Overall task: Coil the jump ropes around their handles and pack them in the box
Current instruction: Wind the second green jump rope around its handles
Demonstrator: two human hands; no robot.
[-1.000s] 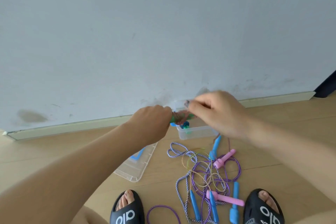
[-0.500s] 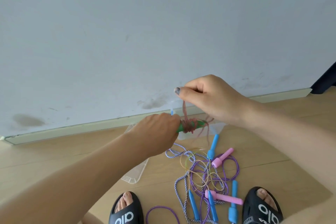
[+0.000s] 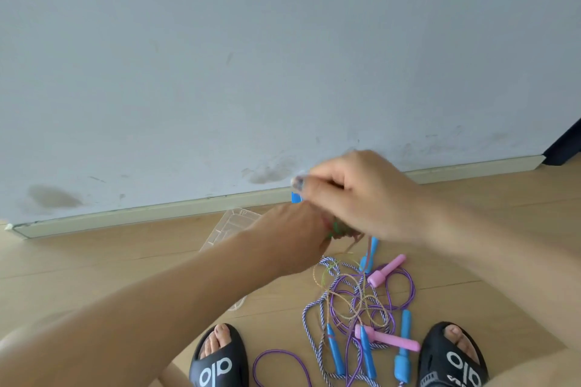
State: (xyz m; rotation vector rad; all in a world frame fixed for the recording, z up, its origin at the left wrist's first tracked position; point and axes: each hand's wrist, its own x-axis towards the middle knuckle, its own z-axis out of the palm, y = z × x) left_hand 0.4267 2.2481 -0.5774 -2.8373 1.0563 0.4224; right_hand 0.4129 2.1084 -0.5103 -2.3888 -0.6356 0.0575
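My left hand (image 3: pixel 292 239) grips a pair of green handles (image 3: pixel 339 228) with a reddish rope wound around them, held above the floor. My right hand (image 3: pixel 355 195) hovers just over the handles, blurred, its fingers pinched together on the reddish rope, whose loose strands (image 3: pixel 356 243) trail below. The clear box is almost wholly hidden behind my hands; only its blue clip (image 3: pixel 295 198) shows. On the floor lies a tangle of purple rope (image 3: pixel 405 289), blue-white braided rope (image 3: pixel 314 305) and thin gold rope (image 3: pixel 345 302), with pink handles (image 3: pixel 387 270) and blue handles (image 3: pixel 334 352).
The box's clear lid (image 3: pixel 234 225) lies on the wooden floor to the left, partly under my left forearm. My feet in black slides (image 3: pixel 220 361) stand either side of the rope pile. A wall with a skirting board (image 3: pixel 157 212) runs close behind.
My right hand has dropped from above the handles down onto them, carrying the reddish rope round. The left hand with the handles has stayed nearly in place.
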